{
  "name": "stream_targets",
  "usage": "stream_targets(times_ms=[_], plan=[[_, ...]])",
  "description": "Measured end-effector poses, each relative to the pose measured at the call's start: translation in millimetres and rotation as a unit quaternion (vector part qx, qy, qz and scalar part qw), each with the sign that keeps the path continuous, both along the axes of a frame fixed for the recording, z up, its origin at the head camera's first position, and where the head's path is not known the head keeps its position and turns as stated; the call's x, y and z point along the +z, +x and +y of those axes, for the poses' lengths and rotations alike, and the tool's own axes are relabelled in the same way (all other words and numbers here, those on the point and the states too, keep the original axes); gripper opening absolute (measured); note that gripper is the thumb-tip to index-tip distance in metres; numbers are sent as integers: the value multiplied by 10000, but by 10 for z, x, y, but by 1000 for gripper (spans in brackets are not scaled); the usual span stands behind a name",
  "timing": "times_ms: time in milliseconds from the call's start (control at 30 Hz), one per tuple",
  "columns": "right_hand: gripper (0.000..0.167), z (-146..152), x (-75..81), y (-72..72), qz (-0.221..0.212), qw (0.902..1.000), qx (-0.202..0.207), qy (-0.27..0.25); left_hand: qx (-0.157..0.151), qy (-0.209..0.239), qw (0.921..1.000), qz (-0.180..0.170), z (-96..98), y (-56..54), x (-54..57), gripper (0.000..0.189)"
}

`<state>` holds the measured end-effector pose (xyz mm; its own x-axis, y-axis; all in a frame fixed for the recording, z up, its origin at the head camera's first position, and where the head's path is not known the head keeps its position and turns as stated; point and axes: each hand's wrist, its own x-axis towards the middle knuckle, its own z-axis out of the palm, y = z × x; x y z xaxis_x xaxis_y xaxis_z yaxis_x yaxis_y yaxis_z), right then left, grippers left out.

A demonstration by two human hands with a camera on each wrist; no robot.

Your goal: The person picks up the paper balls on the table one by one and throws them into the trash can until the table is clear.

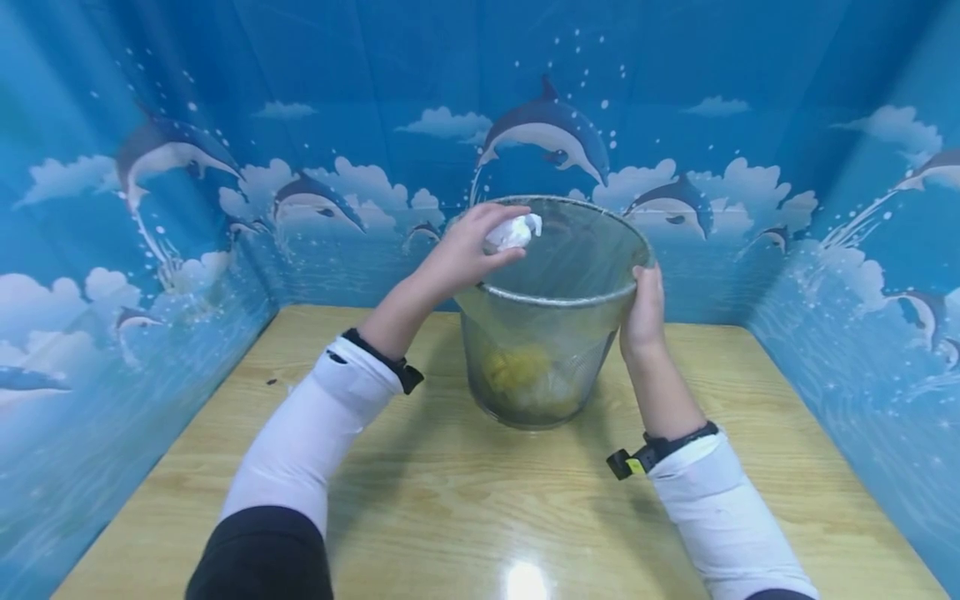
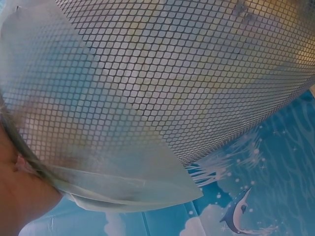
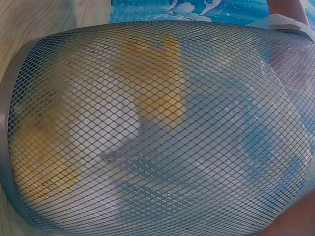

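Note:
A wire-mesh wastebasket (image 1: 564, 301) lined with a clear plastic bag (image 2: 118, 191) stands upright on the table. My left hand (image 1: 467, 250) is over the basket's left rim and holds a crumpled white wad, perhaps tissue or paper (image 1: 513, 233), between thumb and fingers. On the right side, my right hand (image 1: 645, 312) grips the rim, thumb on top; its other fingers are mostly hidden. Through the mesh, yellow crumpled stuff (image 3: 155, 81) and white stuff (image 3: 101, 105) show at the bottom, blurred by the bag.
The wood-grain table (image 1: 450, 517) extends in front and to both sides of the basket. A small dark speck (image 1: 272, 382) lies on its left part. Blue curtains with dolphins (image 1: 547, 137) enclose the back and both sides, close behind the basket.

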<state>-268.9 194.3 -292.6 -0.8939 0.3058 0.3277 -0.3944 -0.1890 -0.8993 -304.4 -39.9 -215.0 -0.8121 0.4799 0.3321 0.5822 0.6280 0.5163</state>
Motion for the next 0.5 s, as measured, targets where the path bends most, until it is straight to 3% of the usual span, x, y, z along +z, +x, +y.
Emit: stream_targets(times_ms=[267, 500], plan=[[53, 3, -3, -5, -54, 10000, -30, 48, -32, -146, 9999, 51, -24, 16, 7, 66], [53, 12, 4, -18, 30, 10000, 23, -48, -18, 208, 9997, 126, -36, 12, -18, 66]])
